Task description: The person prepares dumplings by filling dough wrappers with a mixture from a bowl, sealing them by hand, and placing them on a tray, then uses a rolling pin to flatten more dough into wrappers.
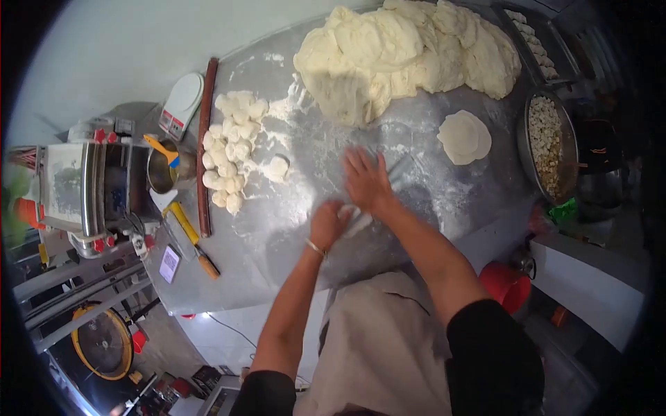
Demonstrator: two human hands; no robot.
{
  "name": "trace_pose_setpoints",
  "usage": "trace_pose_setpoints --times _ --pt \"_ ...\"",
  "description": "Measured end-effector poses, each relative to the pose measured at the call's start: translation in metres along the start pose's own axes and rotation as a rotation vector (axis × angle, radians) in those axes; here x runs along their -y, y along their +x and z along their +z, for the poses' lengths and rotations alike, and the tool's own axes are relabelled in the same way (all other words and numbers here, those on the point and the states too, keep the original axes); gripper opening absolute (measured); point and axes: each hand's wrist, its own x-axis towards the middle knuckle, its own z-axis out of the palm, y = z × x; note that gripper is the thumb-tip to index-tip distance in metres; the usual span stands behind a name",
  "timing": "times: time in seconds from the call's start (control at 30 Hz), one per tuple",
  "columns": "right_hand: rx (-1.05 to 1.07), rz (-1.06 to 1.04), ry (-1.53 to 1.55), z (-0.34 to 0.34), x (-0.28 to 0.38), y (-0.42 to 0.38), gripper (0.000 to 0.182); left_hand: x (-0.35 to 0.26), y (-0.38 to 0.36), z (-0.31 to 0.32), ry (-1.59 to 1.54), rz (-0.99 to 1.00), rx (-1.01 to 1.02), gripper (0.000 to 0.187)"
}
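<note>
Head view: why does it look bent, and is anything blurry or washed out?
In the head view, apparent wide-angle distortion bows the metal table and blackens the corners; glare whitens its surface right of the small dough pieces; shadow dulls the big dough mound's lower left; the left hand and right hand look soft, perhaps from motion.

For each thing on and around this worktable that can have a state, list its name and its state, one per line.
Large dough mass: heaped, undivided
Small dough pieces: separate lumps, clustered
Dough rounds: flat, overlapping
Worktable: dusted with flour
Steel bowl: holding chopped food
Brush: leaning in a pot
Brown rod: lying beside the lumps
Right hand: fingers spread, blurred
Left hand: grip unclear
</note>
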Motion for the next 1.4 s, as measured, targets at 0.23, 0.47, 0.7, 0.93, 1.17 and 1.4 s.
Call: trace_pose_setpoints --times 0.23,0.47,0.7,0.93,1.17,1.4 --pt "0.003 -0.084 0.058 0.003 -0.010 -0.072 0.062 0.018 -0.023 -0.007 -0.206 -0.120 -0.129 0.027" --pt "-0.010 -0.048 0.001 -0.001 0.003 -0.002 0.057 0.006 0.006 0.002 -0.024 0.068 -0.119 0.028" --pt "0.000 -0.099 0.085 -0.009 -0.015 -0.113 0.061 0.021 -0.027 0.006 -0.527 -0.220 -0.123 0.024" --pt "-0.053 -0.001 0.037 0.003 0.008 0.000 0.059 -0.004 0.017 -0.005 0.051 0.010 -0.015 0.028" --pt "0.030 -0.098 0.128 -0.012 -0.013 -0.127 0.063 0.051 -0.034 0.008 -0.402 -0.121 -0.128 0.029" --pt "-0.236 0.015 0.156 -0.003 0.025 0.010 0.062 0.015 0.002 -0.014 0.056 -0.010 -0.008 0.023"
